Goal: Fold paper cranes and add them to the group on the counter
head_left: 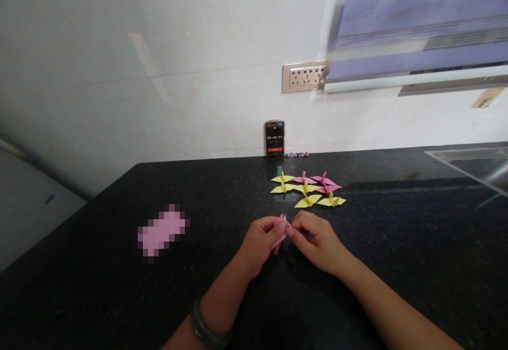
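Between my two hands is a small piece of pink folded paper [280, 241], held just above the dark counter. My left hand [259, 240] pinches it between thumb and fingers, and narrow points of the paper stick up past the thumb. My right hand [320, 240] is closed, its thumb and forefinger pinching the paper's right side; the fingers hide part of the folds. Just beyond the hands stand several folded paper cranes: yellow ones, such as a yellow crane [308, 201] in front, and pink ones, such as a pink crane [324, 179] behind.
A phone [275, 139] showing a timer leans on the wall, with a patterned strap [297, 154] beside it. A blurred-out pink patch [162, 232] lies to the left on the black counter [99, 297]. Wall sockets [305, 77] and a metal-edged recess [488, 167] are to the right.
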